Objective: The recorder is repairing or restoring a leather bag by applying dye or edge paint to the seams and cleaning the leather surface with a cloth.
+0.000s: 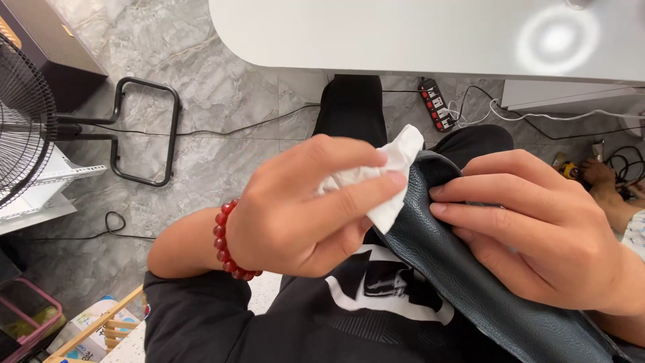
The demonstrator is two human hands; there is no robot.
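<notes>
While the fingertips [396,179] of the left hand [302,208] are being pressed together on it, a crumpled white paper tissue [393,168] is being pinched between thumb and forefinger at the centre of the frame and held against the upper edge of a dark blue-grey grained leather piece [463,269]. The fingers of the right hand [537,228] are being kept close together and laid flat on the leather just right of the tissue, with the thumb hidden behind the material, so that the edge is being clamped. The leather is being draped from the centre down toward the lower right corner, across a black garment with a white print [376,282]. A bracelet of red round beads [225,242] is being worn on the left wrist. Further out, a white rounded tabletop [403,33] is being seen along the top, a black power strip [435,104] with cables below it on the grey marbled floor [201,81], and a black fan grille [23,121] at the upper left.
</notes>
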